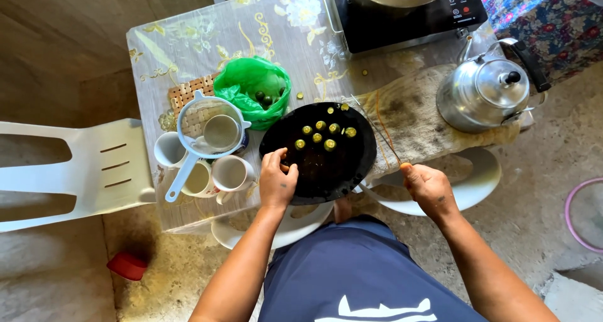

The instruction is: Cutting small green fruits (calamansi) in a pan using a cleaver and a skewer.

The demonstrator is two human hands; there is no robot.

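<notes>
A round black plate (339, 171) lies at the table's near edge with several halved green limes (324, 134) on its far part. My left hand (277, 180) rests on the plate's left rim, fingers curled over something small that I cannot make out. My right hand (427, 187) is to the right of the plate, shut on the orange handle of a thin knife (380, 133) whose blade reaches up and left toward the plate's far edge. A green plastic bag (254, 89) with whole limes inside lies open just beyond the plate.
Cups (231, 173) and a blue-rimmed strainer (210, 133) stand left of the plate. A metal kettle (483, 92) sits at the right, an induction cooker (408, 14) with a pot at the back. A white plastic chair (75, 171) is on the left.
</notes>
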